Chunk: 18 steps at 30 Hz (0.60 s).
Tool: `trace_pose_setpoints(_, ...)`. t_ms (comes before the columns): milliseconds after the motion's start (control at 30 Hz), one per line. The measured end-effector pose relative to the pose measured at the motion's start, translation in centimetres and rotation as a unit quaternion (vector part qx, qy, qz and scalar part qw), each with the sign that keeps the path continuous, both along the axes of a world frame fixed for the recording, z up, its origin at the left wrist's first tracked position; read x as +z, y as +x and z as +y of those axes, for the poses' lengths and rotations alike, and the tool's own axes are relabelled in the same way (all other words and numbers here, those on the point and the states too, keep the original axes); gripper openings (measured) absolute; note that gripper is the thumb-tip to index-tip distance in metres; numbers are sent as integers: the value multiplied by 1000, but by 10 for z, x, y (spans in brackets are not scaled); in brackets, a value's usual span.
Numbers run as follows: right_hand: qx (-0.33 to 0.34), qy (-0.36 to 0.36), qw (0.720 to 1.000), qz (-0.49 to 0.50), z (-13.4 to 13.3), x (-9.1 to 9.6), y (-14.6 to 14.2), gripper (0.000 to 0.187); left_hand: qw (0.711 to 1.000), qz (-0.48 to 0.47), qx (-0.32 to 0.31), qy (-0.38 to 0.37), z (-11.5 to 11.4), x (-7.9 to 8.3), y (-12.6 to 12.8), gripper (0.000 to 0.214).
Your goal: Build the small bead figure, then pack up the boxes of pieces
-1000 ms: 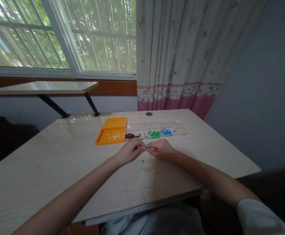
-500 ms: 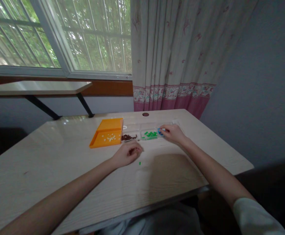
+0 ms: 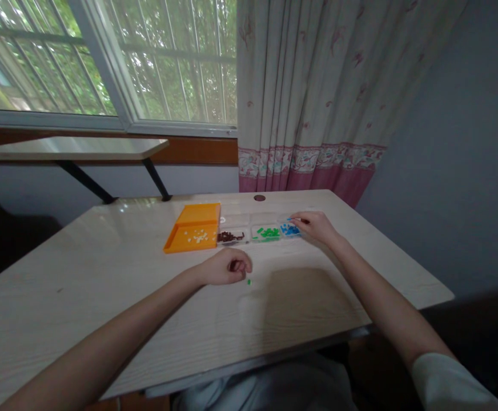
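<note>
My right hand (image 3: pixel 315 225) is above the clear box's right end, thumb and finger pinched on a small blue piece (image 3: pixel 289 218). Just below it lies a heap of blue pieces (image 3: pixel 290 229), with green pieces (image 3: pixel 268 233) in the compartment to their left. My left hand (image 3: pixel 227 266) rests on the table in front of the box, its fingers curled in; whatever they may hold is hidden. Right by its fingertips, a single green piece (image 3: pixel 249 282) lies on the tabletop.
Dark brown pieces (image 3: pixel 231 236) fill part of the clear box's left compartment. Beside it an orange case (image 3: pixel 172 242) lies opened, with small white pieces (image 3: pixel 199 235) in its near half. A raised shelf (image 3: pixel 103 149) stands at the back left, and a curtain (image 3: pixel 309 114) hangs behind the table (image 3: pixel 116 274).
My right hand has lifted up and back from the blue heap with a blue piece in its fingertips. The left hand stays curled near the green piece. The whole view has shifted slightly.
</note>
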State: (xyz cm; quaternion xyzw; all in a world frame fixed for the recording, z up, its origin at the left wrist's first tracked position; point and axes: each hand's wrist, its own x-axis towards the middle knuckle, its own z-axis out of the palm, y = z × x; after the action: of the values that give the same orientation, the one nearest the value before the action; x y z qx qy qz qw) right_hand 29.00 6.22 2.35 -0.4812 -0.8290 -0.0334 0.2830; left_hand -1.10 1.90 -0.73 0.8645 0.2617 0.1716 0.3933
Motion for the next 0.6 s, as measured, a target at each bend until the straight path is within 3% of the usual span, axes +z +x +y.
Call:
trace_pose_setpoints(133, -34, -33, 998, -49, 3, -2, 3, 21, 999, 35, -25, -25, -1, 5, -5, 18)
trace_pose_setpoints(267, -62, -45, 996, -53, 3, -6, 1, 23, 997, 55, -39, 22, -4, 10, -5, 18)
trace_pose_setpoints(600, 44, -34, 996, -71, -20, -7, -35, 22, 988, 90, -40, 118, -13, 16, 3, 16)
